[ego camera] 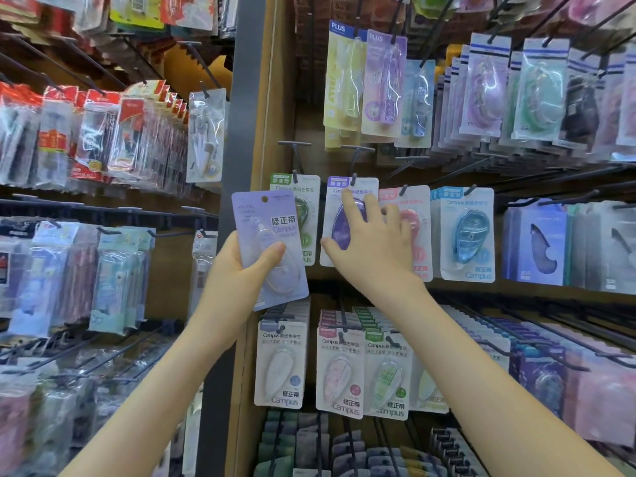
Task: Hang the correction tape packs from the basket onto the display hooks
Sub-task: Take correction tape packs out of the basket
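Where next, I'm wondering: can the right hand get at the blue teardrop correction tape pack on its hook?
Probably yes: the right hand lies open on the purple teardrop tape pack, same row, and the blue teardrop tape pack hangs frontmost with nothing before it.

Item 1: lavender correction tape pack (272, 249), tilted, gripped in left hand (237, 266), thumb across front, centre of my view.
Item 2: purple pack (339, 222) hanging on hook (354, 163); right hand (371, 242) resting on it, fingers spread.
Item 3: green pack (304, 215), left of purple, partly behind lavender one.
Item 4: pink pack (418, 232), blue pack (468, 235), same row, further right.
I log more packs on row below (339, 376).
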The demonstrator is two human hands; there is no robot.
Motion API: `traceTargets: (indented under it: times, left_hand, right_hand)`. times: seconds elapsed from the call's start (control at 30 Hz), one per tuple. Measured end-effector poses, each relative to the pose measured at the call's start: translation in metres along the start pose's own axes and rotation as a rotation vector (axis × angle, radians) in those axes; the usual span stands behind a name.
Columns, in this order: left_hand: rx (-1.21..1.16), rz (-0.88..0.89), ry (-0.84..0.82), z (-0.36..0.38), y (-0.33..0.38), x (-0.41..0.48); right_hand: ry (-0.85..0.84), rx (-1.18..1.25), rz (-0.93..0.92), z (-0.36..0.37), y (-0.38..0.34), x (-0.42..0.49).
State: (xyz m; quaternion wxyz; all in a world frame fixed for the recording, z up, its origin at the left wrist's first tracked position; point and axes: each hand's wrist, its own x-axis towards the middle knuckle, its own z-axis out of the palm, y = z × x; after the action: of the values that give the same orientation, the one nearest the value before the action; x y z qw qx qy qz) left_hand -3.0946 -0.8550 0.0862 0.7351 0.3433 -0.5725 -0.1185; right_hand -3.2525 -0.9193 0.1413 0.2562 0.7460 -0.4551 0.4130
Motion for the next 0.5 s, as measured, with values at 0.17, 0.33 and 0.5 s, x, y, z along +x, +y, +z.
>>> traceTargets:
  times: [0.17,0.33,0.5]
  left_hand:
    - [-0.070,-0.030,-0.102,0.012,0.005,-0.006]
    - [-0.237,-0.071,-0.233,0.058,0.011,-0.014]
    - [-0.341,-0.182,-0.273,0.121,0.008,-0.022]
  right_hand:
    - [0.176,0.289,-0.148,-0.006,0.000,-0.023]
    - [0.077,0.491,-0.207,-0.022,0.018,-0.051]
    - [-0.034,0.417,-0.130,-0.043,0.076,-0.070]
